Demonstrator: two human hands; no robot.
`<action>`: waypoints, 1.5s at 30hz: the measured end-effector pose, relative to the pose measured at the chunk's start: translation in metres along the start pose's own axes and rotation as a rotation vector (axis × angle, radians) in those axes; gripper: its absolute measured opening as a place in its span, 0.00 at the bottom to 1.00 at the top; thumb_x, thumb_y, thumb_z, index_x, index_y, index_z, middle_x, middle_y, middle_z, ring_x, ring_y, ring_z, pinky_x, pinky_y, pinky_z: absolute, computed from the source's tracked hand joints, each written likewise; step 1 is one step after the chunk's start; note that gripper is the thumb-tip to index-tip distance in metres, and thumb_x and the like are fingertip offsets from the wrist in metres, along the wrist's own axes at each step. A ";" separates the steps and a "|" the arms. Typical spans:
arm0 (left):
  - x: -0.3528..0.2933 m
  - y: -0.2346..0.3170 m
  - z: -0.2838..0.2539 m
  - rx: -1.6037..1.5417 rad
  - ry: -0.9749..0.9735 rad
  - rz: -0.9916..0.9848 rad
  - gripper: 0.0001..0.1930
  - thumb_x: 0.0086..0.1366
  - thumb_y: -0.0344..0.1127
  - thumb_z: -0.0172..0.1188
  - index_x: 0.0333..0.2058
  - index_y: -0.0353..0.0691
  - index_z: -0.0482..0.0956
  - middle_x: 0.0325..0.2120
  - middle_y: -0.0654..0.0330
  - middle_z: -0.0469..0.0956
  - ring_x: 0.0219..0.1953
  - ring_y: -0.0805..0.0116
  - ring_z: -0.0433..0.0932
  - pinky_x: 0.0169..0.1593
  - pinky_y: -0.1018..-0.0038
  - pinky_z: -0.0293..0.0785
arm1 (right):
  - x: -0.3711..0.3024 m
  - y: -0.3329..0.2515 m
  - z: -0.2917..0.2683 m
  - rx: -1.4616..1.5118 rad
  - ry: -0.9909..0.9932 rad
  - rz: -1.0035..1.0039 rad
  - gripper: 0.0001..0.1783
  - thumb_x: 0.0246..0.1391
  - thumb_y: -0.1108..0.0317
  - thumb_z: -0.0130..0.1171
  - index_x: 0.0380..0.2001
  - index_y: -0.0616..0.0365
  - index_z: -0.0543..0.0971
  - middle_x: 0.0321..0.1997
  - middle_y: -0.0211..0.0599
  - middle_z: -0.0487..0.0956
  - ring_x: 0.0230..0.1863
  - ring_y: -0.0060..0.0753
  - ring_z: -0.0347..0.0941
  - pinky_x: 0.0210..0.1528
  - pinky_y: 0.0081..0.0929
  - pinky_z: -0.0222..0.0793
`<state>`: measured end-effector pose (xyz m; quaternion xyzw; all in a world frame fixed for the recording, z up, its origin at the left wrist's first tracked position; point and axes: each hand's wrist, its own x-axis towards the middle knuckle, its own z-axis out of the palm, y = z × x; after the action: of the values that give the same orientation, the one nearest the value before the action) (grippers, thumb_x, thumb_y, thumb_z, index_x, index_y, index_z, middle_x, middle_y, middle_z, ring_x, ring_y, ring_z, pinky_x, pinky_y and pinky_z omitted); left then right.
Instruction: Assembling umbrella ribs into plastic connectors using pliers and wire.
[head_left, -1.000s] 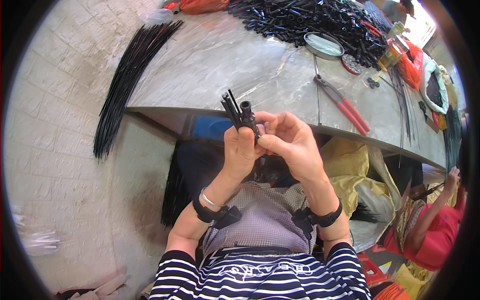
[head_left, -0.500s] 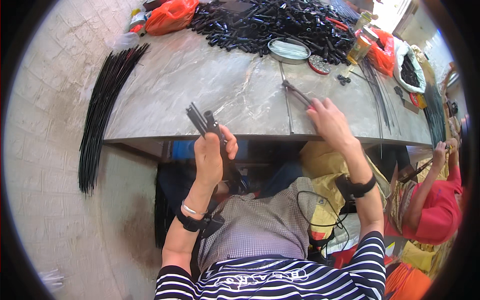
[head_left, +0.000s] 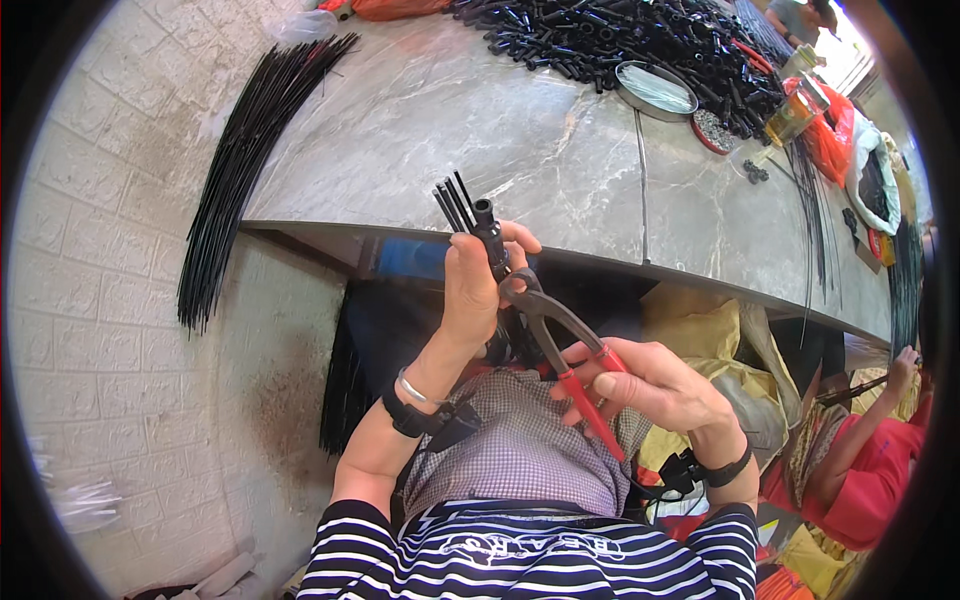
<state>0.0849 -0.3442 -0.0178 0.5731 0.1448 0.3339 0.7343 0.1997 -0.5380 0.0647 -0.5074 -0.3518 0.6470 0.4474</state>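
Observation:
My left hand [head_left: 470, 292] is closed around a black tubular piece [head_left: 487, 222] with an open round end pointing up. Several thin black rods [head_left: 448, 207] stick up beside the tube from the same grip. Pincers with red handles [head_left: 594, 408] are in my right hand [head_left: 668, 385], its fingers around and between the spread handles. The dark jaws sit at the tube just below my left fingers. Whether they bite on it I cannot tell. The lower part of the held pieces is partly hidden behind my hand and the pincers.
A grey table [head_left: 430, 130] lies ahead, with a heap of black tubular pieces [head_left: 640, 40] at the back. A bundle of black rods [head_left: 250, 170] overhangs its left edge. Right of centre sit a round tin [head_left: 657, 92] and a jar [head_left: 797, 112]. A co-worker's red sleeve [head_left: 865, 495] shows at right.
My right hand has brought the pincers from the tabletop down and left to the tube in my left hand. The view has shifted, with the table now appearing higher.

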 end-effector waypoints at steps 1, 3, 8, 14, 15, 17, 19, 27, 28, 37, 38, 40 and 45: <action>-0.002 0.003 0.000 0.002 0.005 0.001 0.44 0.58 0.77 0.33 0.34 0.34 0.75 0.12 0.70 0.66 0.13 0.83 0.61 0.18 0.84 0.56 | 0.002 -0.001 0.000 0.059 -0.006 0.009 0.22 0.67 0.64 0.46 0.56 0.70 0.65 0.43 0.43 0.79 0.39 0.28 0.78 0.41 0.25 0.77; -0.005 0.009 0.001 0.046 0.022 -0.016 0.45 0.57 0.78 0.32 0.33 0.34 0.75 0.12 0.70 0.66 0.13 0.84 0.61 0.18 0.85 0.53 | 0.003 -0.001 -0.001 0.071 -0.013 0.045 0.22 0.67 0.63 0.45 0.56 0.69 0.65 0.42 0.43 0.79 0.38 0.28 0.78 0.39 0.25 0.77; -0.011 0.012 -0.001 0.077 0.012 -0.009 0.47 0.56 0.79 0.30 0.32 0.34 0.76 0.12 0.70 0.66 0.14 0.85 0.61 0.17 0.86 0.50 | 0.000 -0.008 -0.004 0.119 -0.051 0.125 0.23 0.67 0.60 0.44 0.55 0.69 0.65 0.37 0.42 0.78 0.32 0.27 0.77 0.30 0.22 0.77; -0.015 0.011 0.000 0.163 -0.010 0.020 0.47 0.54 0.81 0.30 0.30 0.36 0.77 0.14 0.69 0.68 0.15 0.85 0.62 0.19 0.86 0.51 | -0.005 -0.002 0.001 0.144 -0.056 0.116 0.17 0.68 0.60 0.43 0.45 0.65 0.68 0.27 0.32 0.73 0.21 0.20 0.69 0.20 0.17 0.68; -0.015 0.009 0.000 0.180 0.000 0.041 0.47 0.54 0.81 0.31 0.29 0.36 0.77 0.14 0.69 0.68 0.16 0.85 0.63 0.19 0.86 0.52 | -0.006 -0.001 0.001 0.140 -0.054 0.123 0.16 0.68 0.60 0.42 0.44 0.64 0.68 0.26 0.31 0.72 0.19 0.19 0.68 0.19 0.17 0.67; -0.016 0.010 0.001 0.179 -0.012 0.035 0.47 0.54 0.81 0.31 0.29 0.36 0.77 0.14 0.69 0.69 0.17 0.85 0.64 0.20 0.85 0.53 | -0.008 0.000 0.003 0.135 -0.051 0.130 0.15 0.68 0.60 0.42 0.43 0.63 0.67 0.24 0.30 0.71 0.17 0.18 0.67 0.18 0.17 0.66; -0.016 0.009 0.002 0.179 -0.026 0.028 0.47 0.54 0.81 0.32 0.29 0.36 0.77 0.15 0.69 0.69 0.17 0.84 0.64 0.20 0.85 0.54 | -0.009 0.000 0.004 0.073 -0.033 0.153 0.14 0.68 0.61 0.41 0.44 0.63 0.67 0.23 0.29 0.70 0.16 0.18 0.66 0.18 0.17 0.66; -0.008 0.000 -0.005 0.065 -0.037 0.089 0.45 0.60 0.75 0.36 0.31 0.31 0.78 0.15 0.70 0.67 0.17 0.85 0.64 0.19 0.86 0.55 | -0.013 0.004 0.008 0.126 0.030 0.023 0.25 0.68 0.58 0.42 0.57 0.68 0.62 0.33 0.39 0.79 0.22 0.24 0.76 0.21 0.19 0.73; -0.008 0.001 -0.005 0.063 -0.036 0.088 0.45 0.60 0.75 0.36 0.31 0.31 0.78 0.15 0.70 0.67 0.17 0.85 0.64 0.19 0.86 0.55 | -0.015 0.000 0.005 0.095 0.004 0.065 0.26 0.68 0.58 0.43 0.59 0.69 0.61 0.35 0.40 0.79 0.23 0.25 0.77 0.21 0.20 0.74; -0.012 0.010 0.005 0.149 -0.028 0.033 0.46 0.55 0.79 0.37 0.32 0.33 0.78 0.14 0.71 0.71 0.14 0.87 0.63 0.17 0.88 0.52 | -0.016 -0.004 0.000 0.076 0.000 0.091 0.18 0.68 0.62 0.43 0.50 0.67 0.66 0.27 0.35 0.76 0.15 0.18 0.67 0.14 0.18 0.63; -0.012 0.011 0.005 0.176 -0.011 0.038 0.46 0.55 0.79 0.37 0.32 0.33 0.79 0.14 0.70 0.71 0.14 0.87 0.63 0.17 0.89 0.52 | -0.015 -0.007 0.003 0.076 0.000 0.090 0.18 0.68 0.62 0.43 0.50 0.67 0.66 0.27 0.35 0.76 0.15 0.18 0.67 0.14 0.18 0.63; -0.012 0.013 0.005 0.204 0.003 0.044 0.46 0.55 0.79 0.37 0.32 0.33 0.79 0.14 0.70 0.71 0.14 0.87 0.63 0.17 0.89 0.52 | -0.012 -0.014 0.012 0.008 0.066 0.196 0.14 0.66 0.68 0.39 0.49 0.66 0.67 0.25 0.34 0.74 0.14 0.18 0.66 0.13 0.17 0.61; -0.011 0.019 0.010 0.095 0.005 -0.087 0.47 0.56 0.78 0.36 0.32 0.31 0.78 0.13 0.71 0.66 0.13 0.86 0.61 0.17 0.88 0.53 | 0.002 0.012 0.032 -0.363 0.247 0.078 0.12 0.64 0.65 0.47 0.39 0.66 0.67 0.24 0.44 0.75 0.18 0.37 0.71 0.21 0.30 0.67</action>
<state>0.0766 -0.3564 0.0008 0.5996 0.1870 0.2961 0.7196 0.1655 -0.5409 0.0606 -0.6683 -0.3850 0.5228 0.3631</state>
